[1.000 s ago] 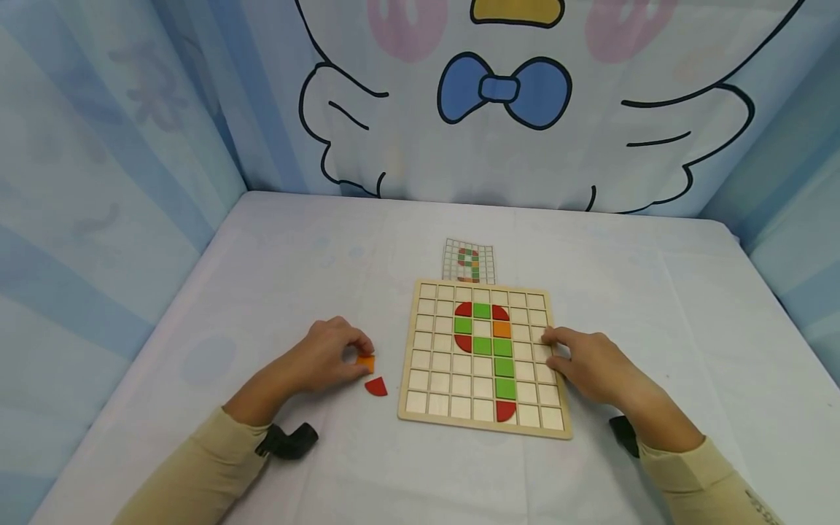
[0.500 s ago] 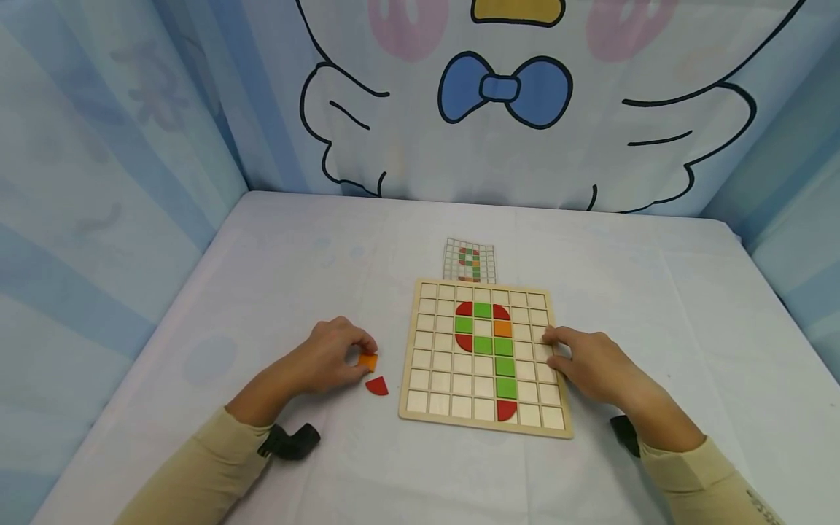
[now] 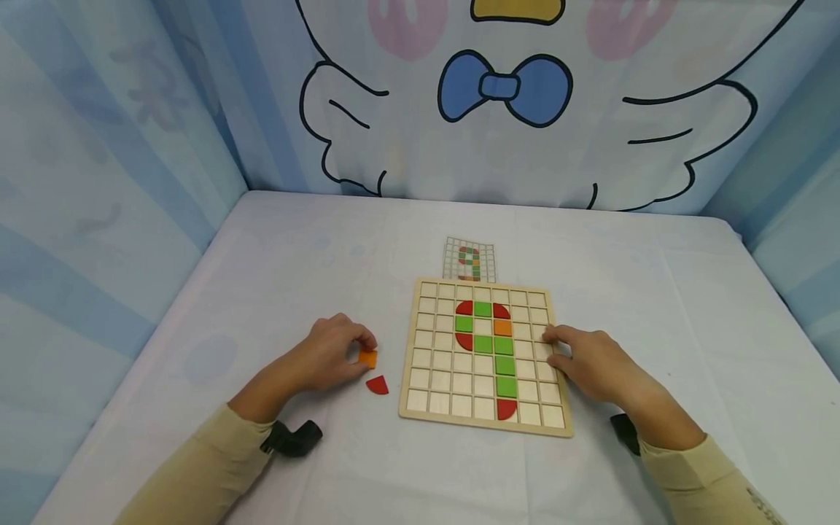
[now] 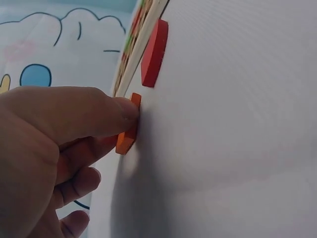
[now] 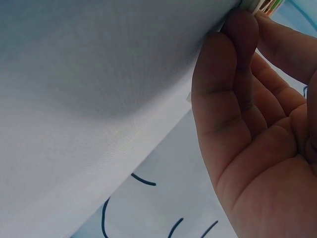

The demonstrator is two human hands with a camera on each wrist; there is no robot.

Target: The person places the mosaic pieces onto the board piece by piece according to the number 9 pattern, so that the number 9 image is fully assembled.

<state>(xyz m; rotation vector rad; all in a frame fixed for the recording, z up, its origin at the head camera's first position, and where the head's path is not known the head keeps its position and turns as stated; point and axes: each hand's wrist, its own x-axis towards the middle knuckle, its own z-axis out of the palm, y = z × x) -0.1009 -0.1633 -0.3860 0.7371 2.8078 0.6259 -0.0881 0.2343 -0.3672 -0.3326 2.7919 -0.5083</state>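
Note:
In the head view my left hand (image 3: 328, 355) pinches an orange square tile (image 3: 368, 359) between thumb and fingers, left of the wooden grid board (image 3: 441, 380). The left wrist view shows this orange tile (image 4: 127, 142) standing on edge, close to the white cloth. A red quarter-round tile (image 3: 378, 385) lies on the cloth between that hand and the board. Green, red and orange tiles sit in the board's cells, in a shape like a 9. My right hand (image 3: 593, 366) holds the board's right edge, thumb and fingertips at the rim.
A small printed card (image 3: 450, 261) with a similar coloured pattern lies behind the board, its near end against or under the board's far edge. White cloth (image 3: 315, 262) covers the table. Printed curtains (image 3: 407, 146) stand at the back and sides.
The orange tile has shifted and turned slightly in my left fingers. My right hand and the board stay practically where they were.

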